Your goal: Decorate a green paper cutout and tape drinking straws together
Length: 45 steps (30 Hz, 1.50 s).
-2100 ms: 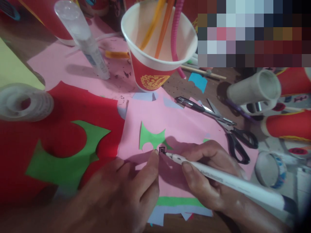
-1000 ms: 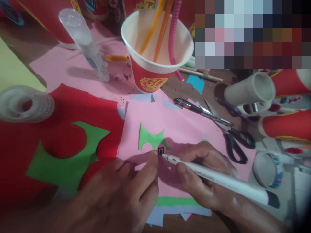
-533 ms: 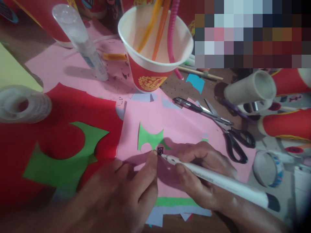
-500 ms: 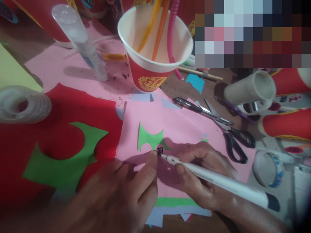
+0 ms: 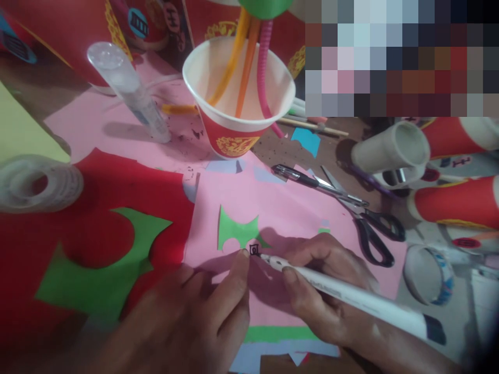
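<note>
My right hand (image 5: 323, 285) is closed around a white marker pen (image 5: 351, 291). The pen's tip points left and rests at the lower right of a small black square drawing (image 5: 253, 250) on pink. My left hand (image 5: 202, 306) lies low over the pink paper (image 5: 230, 187), its fingers bent together and one fingertip pressed just left of the drawing. Whether a small separate piece is under that fingertip, I cannot make out. Just beyond the fingertips lies a green paper scrap (image 5: 237, 231) with curved cut-outs. A larger green scrap (image 5: 97, 285) is left of my left hand, on red paper (image 5: 144, 182).
A red and white paper cup (image 5: 236, 140) with bent straws stands behind the pink paper. Left of it leans a clear glue tube (image 5: 132, 93). A pen (image 5: 304, 176) and black-handled scissors (image 5: 374, 239) lie to the right, near tape rolls (image 5: 427, 272). A tape roll (image 5: 39, 182) sits left.
The view has tilted up a little, so a green shape above the straws now shows. Both hands and the marker pen keep nearly the same place by the drawing.
</note>
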{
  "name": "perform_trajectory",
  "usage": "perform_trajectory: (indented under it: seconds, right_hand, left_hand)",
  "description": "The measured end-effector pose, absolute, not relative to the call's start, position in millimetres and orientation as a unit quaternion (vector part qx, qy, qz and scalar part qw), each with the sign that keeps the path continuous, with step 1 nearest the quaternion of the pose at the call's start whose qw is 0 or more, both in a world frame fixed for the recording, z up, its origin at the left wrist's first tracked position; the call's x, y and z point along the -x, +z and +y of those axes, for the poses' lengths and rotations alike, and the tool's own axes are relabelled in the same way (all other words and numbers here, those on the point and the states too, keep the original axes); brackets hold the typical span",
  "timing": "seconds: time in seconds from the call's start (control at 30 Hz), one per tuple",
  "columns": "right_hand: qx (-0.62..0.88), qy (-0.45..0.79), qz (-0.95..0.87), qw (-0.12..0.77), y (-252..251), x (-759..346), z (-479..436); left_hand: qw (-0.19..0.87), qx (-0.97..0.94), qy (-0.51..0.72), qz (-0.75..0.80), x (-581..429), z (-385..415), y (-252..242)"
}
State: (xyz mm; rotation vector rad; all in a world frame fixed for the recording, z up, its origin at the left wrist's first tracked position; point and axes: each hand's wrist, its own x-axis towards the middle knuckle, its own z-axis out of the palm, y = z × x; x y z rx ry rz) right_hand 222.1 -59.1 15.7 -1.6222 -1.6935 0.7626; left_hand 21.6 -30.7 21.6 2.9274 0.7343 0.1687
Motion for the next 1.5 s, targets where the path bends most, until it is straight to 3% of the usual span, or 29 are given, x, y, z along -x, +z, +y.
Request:
perform_trajectory:
  seconds: [0.37,0.53,1.17,1.5]
  right_hand:
    - [0.591,0.405,-0.548,0.432,11,-231,-61]
    - [0.593,0.37,-0.515,0.496,7,-228,-55]
    - [0.522,0.326,-0.645,0.453,-7,-226,-65]
    - [0.625,0.284,-0.642,0.343,12,-230,-59]
  left_hand:
    - [0.057,-0.967,0.065,0.24,-20,-30,20]
    - [0.056,-0.968,0.038,0.243,-20,-30,25]
    - [0.034,-0.972,0.035,0.229,-18,-33,24]
    - [0.061,-0.963,0.083,0.249,-20,-32,19]
